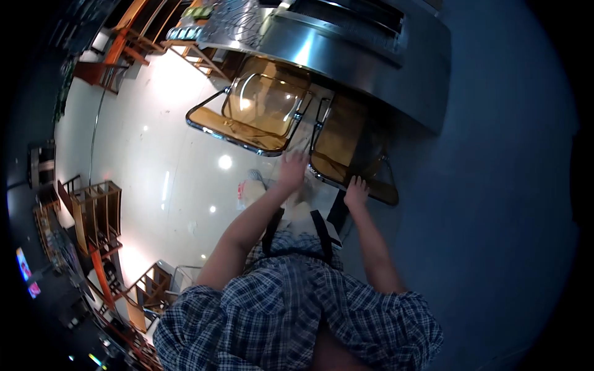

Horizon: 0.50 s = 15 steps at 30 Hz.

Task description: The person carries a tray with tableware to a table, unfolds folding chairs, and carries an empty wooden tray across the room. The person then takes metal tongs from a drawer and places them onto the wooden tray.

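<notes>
Resting right hand (356,193): fingers laid over the near edge of the right chair (335,131); whether they grip it, I cannot tell.
Left hand (293,170): slightly blurred, fingers loosely spread, nothing visibly held, just beside that chair's left corner.
Right chair: ahead of both hands; its near edge slants from beside the left hand down to the right, past the right hand, which is nearer.
Left chair (260,102): beyond the left hand, toward its left.
Metal desk (297,44): behind both chairs.
</notes>
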Each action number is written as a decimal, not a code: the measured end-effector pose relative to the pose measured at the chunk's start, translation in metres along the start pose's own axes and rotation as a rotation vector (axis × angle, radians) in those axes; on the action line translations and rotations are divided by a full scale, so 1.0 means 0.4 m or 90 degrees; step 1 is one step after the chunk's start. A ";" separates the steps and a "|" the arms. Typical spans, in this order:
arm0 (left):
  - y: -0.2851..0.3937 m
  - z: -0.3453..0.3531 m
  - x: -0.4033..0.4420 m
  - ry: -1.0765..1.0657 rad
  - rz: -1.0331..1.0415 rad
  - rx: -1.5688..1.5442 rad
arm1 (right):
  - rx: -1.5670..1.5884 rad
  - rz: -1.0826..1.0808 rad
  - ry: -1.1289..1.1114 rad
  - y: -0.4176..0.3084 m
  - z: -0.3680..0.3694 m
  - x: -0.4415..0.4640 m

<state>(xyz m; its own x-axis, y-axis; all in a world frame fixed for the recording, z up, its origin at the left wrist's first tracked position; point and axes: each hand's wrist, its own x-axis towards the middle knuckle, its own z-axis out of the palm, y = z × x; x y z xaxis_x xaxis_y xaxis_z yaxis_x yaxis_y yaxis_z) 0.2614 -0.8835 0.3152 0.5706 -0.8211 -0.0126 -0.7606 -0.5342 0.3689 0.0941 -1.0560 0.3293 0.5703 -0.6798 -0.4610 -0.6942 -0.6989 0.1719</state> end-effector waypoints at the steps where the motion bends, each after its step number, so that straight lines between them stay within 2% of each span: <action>1: -0.077 -0.019 -0.050 0.079 -0.037 -0.026 | 0.033 -0.009 0.106 -0.075 0.023 -0.037; 2: -0.146 -0.034 -0.115 0.078 -0.035 -0.027 | 0.032 -0.007 0.106 -0.147 0.055 -0.093; 5: -0.324 -0.050 -0.381 0.152 -0.101 -0.052 | 0.195 -0.122 0.324 -0.357 0.186 -0.303; 7: -0.415 -0.040 -0.603 0.227 -0.119 -0.155 | 0.256 -0.162 0.318 -0.479 0.316 -0.458; 9: -0.474 -0.017 -0.846 0.244 -0.115 -0.197 | 0.326 -0.206 0.326 -0.575 0.452 -0.637; 11: -0.503 0.014 -1.093 0.305 -0.081 -0.258 | 0.368 -0.185 0.289 -0.633 0.580 -0.821; 15: -0.534 0.130 -1.587 0.315 -0.078 -0.319 | 0.425 -0.131 0.233 -0.697 0.848 -1.156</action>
<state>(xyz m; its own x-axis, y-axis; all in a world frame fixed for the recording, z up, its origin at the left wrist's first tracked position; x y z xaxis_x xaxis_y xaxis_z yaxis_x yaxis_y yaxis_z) 0.0456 -0.2588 0.1962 0.8067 -0.5100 0.2986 -0.5161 -0.3618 0.7764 -0.1250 -0.4715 0.1992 0.7436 -0.6624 -0.0913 -0.6100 -0.6161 -0.4983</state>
